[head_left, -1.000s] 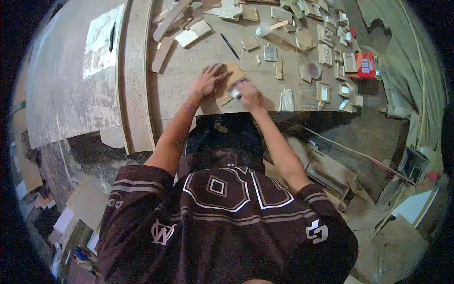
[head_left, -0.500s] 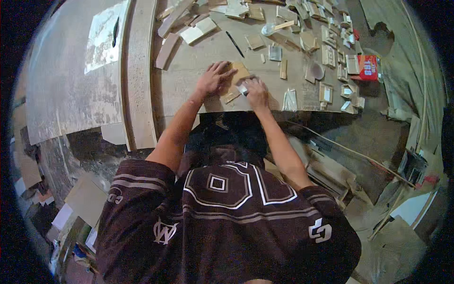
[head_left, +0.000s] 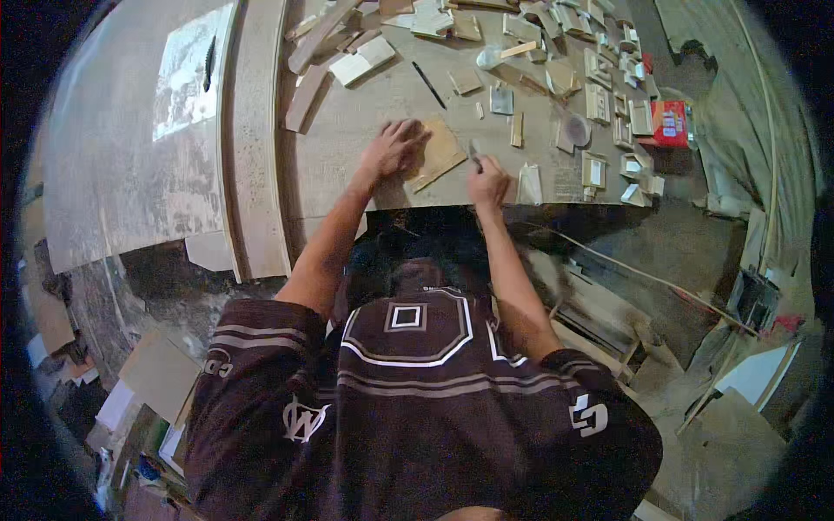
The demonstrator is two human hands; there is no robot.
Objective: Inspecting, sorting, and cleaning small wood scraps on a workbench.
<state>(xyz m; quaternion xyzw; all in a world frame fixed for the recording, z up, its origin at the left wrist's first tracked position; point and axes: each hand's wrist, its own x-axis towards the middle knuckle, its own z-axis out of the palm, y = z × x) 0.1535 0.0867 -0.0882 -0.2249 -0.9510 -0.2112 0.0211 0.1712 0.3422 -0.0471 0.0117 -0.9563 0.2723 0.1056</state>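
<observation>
A thin tan wooden board [head_left: 443, 154] lies at a slant near the front edge of the workbench. My left hand [head_left: 393, 149] presses on its left side, fingers spread and slightly bent over the wood. To the right of the board, my right hand [head_left: 488, 182] is closed round a small metal-bladed scraper [head_left: 474, 154]. The blade points away from me, just off the board's right corner; its handle is hidden in my fist. A black pen [head_left: 428, 84] rests on the bench beyond the board.
Several wooden offcuts [head_left: 363, 59] lie at the back. A small cup [head_left: 488, 58] with a flat stick, a square plate [head_left: 501, 99] and a wood strip [head_left: 517, 129] sit farther right. Small assembled wooden pieces [head_left: 597, 102] line the right side by a red box [head_left: 671, 123].
My right hand has drawn the scraper off the board, to the right and nearer me, baring the board's right part. My left hand has stayed nearly in place.
</observation>
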